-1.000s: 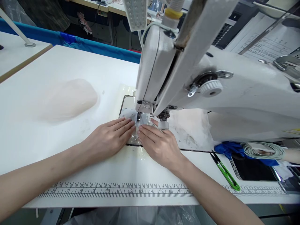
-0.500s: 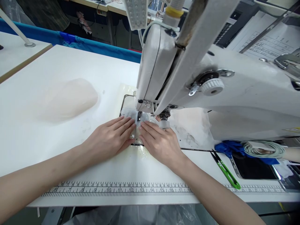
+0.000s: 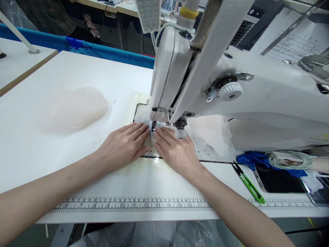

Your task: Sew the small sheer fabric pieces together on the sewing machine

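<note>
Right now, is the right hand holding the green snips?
No, the green snips lie on the white table beside the phone, while the right hand rests by the presser foot.

The left hand (image 3: 123,145) and right hand (image 3: 178,151) lay palm-down, fingers (image 3: 139,132) extended, flanking the presser foot (image 3: 153,126) of a white sewing machine (image 3: 167,75). A pale, rounded piece (image 3: 86,108) lay on the counter (image 3: 123,77). Green-handled snips (image 3: 250,187) lay near a phone (image 3: 282,181). A ruler scale (image 3: 133,204) ran along the near edge.
</note>
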Demonstrator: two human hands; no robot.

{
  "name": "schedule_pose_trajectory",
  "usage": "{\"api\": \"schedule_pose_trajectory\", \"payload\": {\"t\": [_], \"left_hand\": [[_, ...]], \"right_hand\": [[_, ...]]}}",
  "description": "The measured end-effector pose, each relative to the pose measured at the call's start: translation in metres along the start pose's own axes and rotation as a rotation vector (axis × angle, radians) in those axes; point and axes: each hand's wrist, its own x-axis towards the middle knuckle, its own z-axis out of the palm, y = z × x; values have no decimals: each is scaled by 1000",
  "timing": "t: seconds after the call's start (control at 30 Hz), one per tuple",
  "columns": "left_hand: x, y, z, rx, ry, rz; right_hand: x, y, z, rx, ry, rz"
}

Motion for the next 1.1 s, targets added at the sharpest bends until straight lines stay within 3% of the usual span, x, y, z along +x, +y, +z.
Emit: {"api": "schedule_pose_trajectory", "payload": {"t": [0.3, 0.7, 0.8, 0.93, 1.03, 1.1], "left_hand": [[3, -6, 7, -81, 7, -59], [5, -10, -3, 55, -44, -108], [2, 3, -14, 37, -23, -7], [-4, 20, -27, -283, 19, 289], [-6, 10, -26, -241, 50, 72], [-6, -2, -21, -158, -31, -101]], "right_hand": [[1, 2, -2, 20, -53, 28], [-1, 9, -11, -20, -8, 48], [-1, 9, -12, -21, 14, 36], [-2, 7, -13, 34, 54, 45], [-5, 4, -12, 148, 23, 79], [-5, 2, -13, 230, 1, 113]]}}
